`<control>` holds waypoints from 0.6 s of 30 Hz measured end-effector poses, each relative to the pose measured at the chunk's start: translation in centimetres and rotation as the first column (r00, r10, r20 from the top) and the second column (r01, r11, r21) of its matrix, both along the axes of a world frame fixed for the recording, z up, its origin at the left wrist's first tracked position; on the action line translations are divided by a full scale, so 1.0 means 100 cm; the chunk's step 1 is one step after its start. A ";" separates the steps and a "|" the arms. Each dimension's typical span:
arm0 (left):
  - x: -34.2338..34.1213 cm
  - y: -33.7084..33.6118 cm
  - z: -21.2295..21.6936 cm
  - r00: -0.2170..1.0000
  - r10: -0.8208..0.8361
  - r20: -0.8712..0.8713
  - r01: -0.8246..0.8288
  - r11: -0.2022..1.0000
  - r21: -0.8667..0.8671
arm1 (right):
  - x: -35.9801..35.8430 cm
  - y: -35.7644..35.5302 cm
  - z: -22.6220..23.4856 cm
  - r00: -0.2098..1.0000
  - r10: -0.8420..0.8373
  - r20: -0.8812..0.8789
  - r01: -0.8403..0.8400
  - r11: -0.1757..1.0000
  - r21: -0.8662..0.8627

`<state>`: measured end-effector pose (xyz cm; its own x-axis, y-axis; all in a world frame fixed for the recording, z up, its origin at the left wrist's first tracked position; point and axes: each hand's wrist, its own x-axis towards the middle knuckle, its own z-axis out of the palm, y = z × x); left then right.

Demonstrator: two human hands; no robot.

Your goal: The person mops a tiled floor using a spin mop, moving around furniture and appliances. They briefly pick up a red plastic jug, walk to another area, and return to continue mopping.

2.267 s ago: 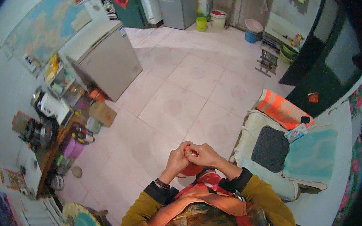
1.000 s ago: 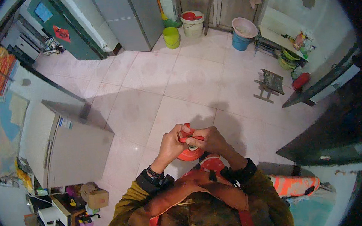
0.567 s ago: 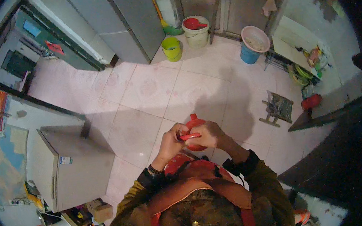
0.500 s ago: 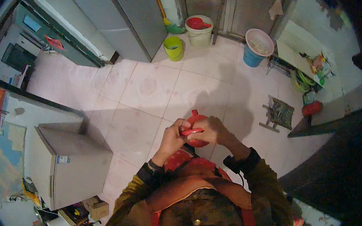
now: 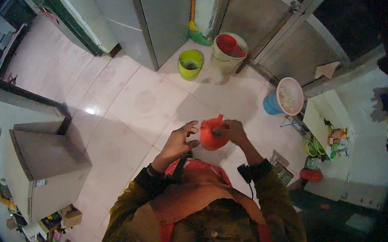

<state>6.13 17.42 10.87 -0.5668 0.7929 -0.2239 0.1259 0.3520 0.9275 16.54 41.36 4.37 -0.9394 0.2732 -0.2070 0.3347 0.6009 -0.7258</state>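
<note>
In front of my apron hangs a round red kettle-like vessel (image 5: pixel 212 140) with a short spout-like tip at its upper right. My right hand (image 5: pixel 233 132) grips it from the right, its fingers bent over a dark spot near the top. Just left of the vessel is my left hand (image 5: pixel 177 145), thumb and fingers apart with nothing between them. A small gap separates those fingers from the red side. The right fingertips are partly hidden, and the vessel's inside cannot be made out.
Beyond stand a lime-green bucket (image 5: pixel 191 66), a white bucket with a red scoop (image 5: pixel 228 44), and a blue bucket (image 5: pixel 272 103) under a pink basin (image 5: pixel 290 95). A low stool (image 5: pixel 281 168) stands right. A grey cabinet (image 5: pixel 58 179) stands left. A broom (image 5: pixel 194 15) leans behind.
My left hand has come off the red vessel and opened to its left. The right hand still holds the vessel, now tilted differently. The whole view has turned, shifting the room around me.
</note>
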 end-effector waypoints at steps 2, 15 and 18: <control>-0.018 0.010 0.005 0.999 0.023 0.029 -0.023 1.000 -0.021 | -0.029 0.034 -0.027 0.999 -0.038 -0.015 0.037 0.997 -0.072; -0.066 0.081 0.000 0.903 0.426 0.056 -0.407 0.889 -0.212 | -0.210 0.230 -0.273 0.956 -0.169 0.238 0.206 0.969 -0.140; -0.076 0.117 -0.001 0.843 0.524 0.121 -0.465 0.823 -0.327 | -0.238 0.268 -0.366 0.931 -0.265 0.250 0.282 0.959 -0.033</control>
